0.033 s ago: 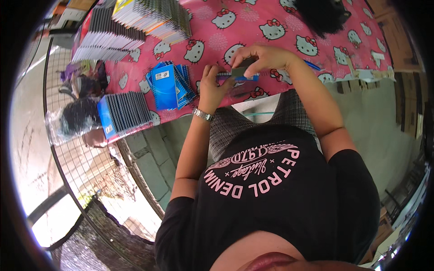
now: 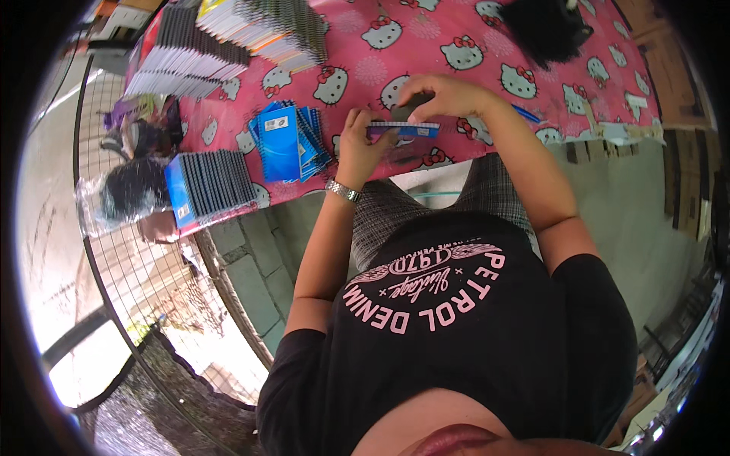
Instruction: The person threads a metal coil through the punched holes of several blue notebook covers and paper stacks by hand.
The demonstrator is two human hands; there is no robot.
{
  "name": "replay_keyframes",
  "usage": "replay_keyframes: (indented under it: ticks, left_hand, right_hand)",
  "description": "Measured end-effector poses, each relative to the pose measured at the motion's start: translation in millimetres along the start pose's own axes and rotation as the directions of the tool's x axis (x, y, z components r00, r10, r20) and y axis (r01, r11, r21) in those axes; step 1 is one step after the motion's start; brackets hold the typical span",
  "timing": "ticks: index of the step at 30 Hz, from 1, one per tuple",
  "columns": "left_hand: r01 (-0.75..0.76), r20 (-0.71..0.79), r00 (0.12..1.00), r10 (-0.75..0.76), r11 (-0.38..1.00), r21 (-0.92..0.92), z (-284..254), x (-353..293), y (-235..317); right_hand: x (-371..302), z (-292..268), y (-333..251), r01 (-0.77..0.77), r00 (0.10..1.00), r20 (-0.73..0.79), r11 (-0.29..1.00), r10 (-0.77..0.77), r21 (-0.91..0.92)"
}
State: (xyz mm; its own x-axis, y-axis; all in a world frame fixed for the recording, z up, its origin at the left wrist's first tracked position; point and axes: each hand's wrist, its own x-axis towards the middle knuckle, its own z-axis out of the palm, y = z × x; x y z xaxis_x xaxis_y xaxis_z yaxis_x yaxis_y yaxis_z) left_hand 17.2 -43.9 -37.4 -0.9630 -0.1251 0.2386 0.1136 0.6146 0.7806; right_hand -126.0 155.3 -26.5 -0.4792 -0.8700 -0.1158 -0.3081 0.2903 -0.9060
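Loose blue notebooks (image 2: 278, 156) are piled askew, perhaps for easy lifting. Over the pink tablecloth (image 2: 347, 52), one held notebook (image 2: 418, 131) is gripped at its left end by the left hand (image 2: 359, 142), apparently for steadiness; a dark piece (image 2: 405, 111) (partly hidden) seems pinched by the right hand (image 2: 443, 99).

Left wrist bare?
No, a silver metal-link band circles it, just behind the left hand that holds one end of a blue notebook.

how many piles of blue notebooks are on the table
2: a fanned pile beside the left hand, and a tight stack at the near left corner of the pink-covered table. Anything under the hands is hidden.
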Motion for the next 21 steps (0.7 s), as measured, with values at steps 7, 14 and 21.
replay_keyframes:
  ticks: [7, 14, 21]
  left_hand:
    - [0.179, -0.116, 0.975, -0.192, 0.978, -0.11, -6, -23, -2]
    - [0.324, -0.153, 0.898, -0.412, 0.856, -0.402, -27, -116, 19]
    - [0.367, -0.341, 0.764, -0.548, 0.804, -0.468, -53, -205, 7]
  right_hand:
    - [-50, -28, 53, -0.202, 0.74, -0.627, 0.809, -0.243, -0.552]
    - [-153, 30, 64, -0.491, 0.769, -0.622, 0.483, -0.15, -0.724]
    - [-118, 49, 15, -0.241, 0.767, -0.613, 0.8, -0.19, -0.55]
